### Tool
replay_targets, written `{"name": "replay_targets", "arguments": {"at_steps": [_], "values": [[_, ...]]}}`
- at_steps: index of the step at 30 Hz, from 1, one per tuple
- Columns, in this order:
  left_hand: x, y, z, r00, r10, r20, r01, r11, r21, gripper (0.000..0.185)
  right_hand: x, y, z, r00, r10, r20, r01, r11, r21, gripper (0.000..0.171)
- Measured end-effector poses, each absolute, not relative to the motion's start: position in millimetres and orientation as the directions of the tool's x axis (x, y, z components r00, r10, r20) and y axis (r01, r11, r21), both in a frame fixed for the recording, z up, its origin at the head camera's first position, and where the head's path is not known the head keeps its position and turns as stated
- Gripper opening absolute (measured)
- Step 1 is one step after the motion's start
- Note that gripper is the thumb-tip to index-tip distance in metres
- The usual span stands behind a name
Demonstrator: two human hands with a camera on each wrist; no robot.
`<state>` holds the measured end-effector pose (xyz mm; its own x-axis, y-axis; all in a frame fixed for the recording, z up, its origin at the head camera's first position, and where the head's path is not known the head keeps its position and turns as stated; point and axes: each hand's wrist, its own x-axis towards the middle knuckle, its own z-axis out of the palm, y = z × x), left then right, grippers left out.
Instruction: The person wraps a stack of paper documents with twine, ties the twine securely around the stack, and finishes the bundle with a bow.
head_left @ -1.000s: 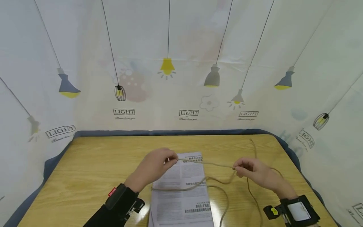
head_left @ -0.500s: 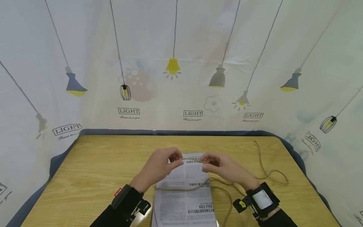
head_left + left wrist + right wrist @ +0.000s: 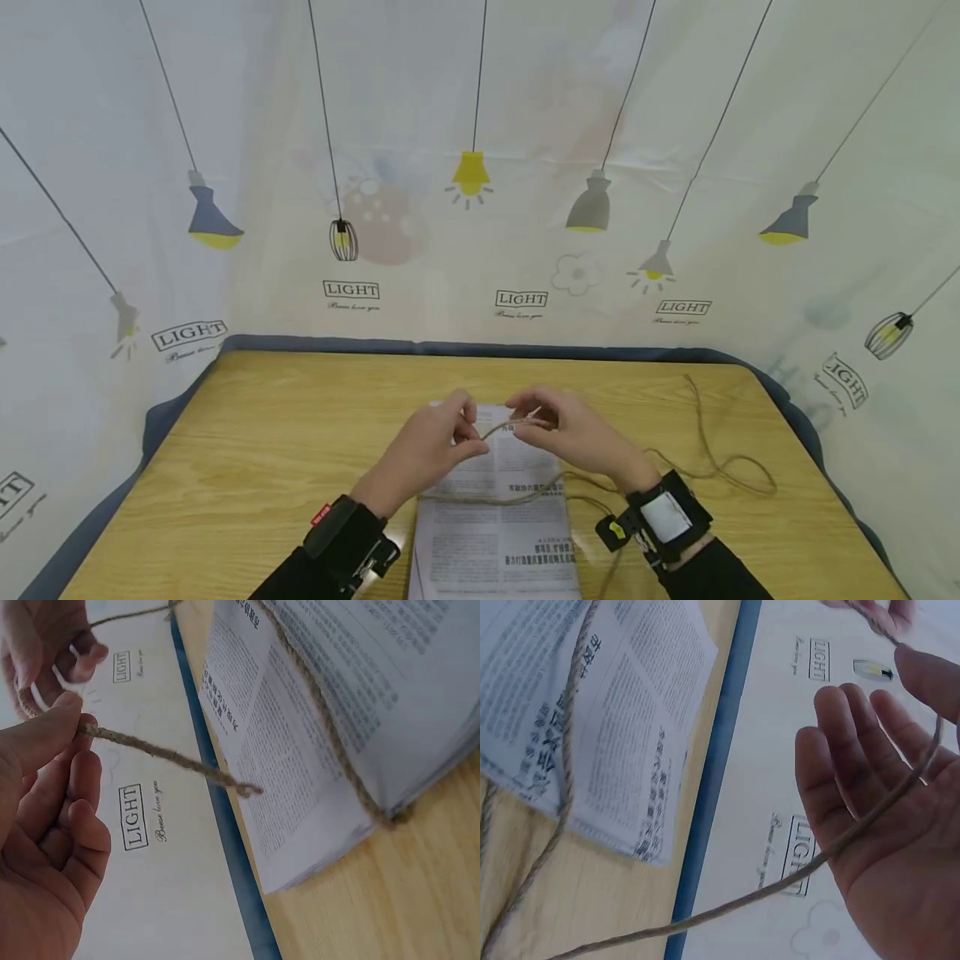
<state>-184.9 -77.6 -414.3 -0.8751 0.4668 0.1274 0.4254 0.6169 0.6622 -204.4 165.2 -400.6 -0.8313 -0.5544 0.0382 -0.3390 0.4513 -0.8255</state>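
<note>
My left hand (image 3: pixel 423 454) pinches a brown twine rope (image 3: pixel 161 750) near its end between thumb and forefinger; a short tail sticks out past the fingertips. Close to its right is my right hand (image 3: pixel 581 433), with its fingers loosely extended and apart from the thumb. In the right wrist view, the rope passes by the thumb and lies across the palm. Both hands are raised over the far end of a stack of newspapers (image 3: pixel 495 525). Another stretch of rope (image 3: pixel 330 727) lies across the top of the stack and bends down over its edge.
The stack lies on a wooden table (image 3: pixel 300 417). To the right, a long free length of rope (image 3: pixel 705 433) curls over the tabletop. Behind the table's dark blue edge (image 3: pixel 525 350) hangs a pale cloth backdrop (image 3: pixel 420 308) printed with lamps.
My right hand has come left along the rope, close to my left hand, and its pinching fingers have spread. The rope span between the hands has shortened and now bows. The view has shifted slightly.
</note>
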Motion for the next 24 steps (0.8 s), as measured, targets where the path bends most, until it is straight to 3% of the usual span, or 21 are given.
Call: {"name": "replay_targets", "arguments": {"at_steps": [4,8,12,16,24], "values": [[-184,-72,-413,-0.86,0.487,0.153,0.454,0.594,0.664,0.028,-206,153,-398,-0.794,-0.606,0.046,-0.393,0.454,-0.8,0.019],[-182,-71,-415,-0.852,0.494,0.172,0.479,0.604,0.637,0.026,-208,147,-399,-0.787,-0.614,0.059,-0.476,0.542,-0.693,0.011],[-179,-77,-423,-0.874,0.444,0.198,0.474,0.685,0.554,0.021,-208,145,-405,-0.827,-0.56,0.055,-0.489,0.669,-0.56,0.011],[-175,-88,-436,-0.897,0.391,0.206,0.442,0.775,0.452,0.015,-209,149,-412,-0.88,-0.473,0.036,-0.419,0.741,-0.525,0.009],[-168,-97,-459,-0.85,0.527,-0.01,0.482,0.783,0.393,0.01,-212,160,-418,-0.886,-0.461,0.045,-0.408,0.732,-0.546,0.006]]}}
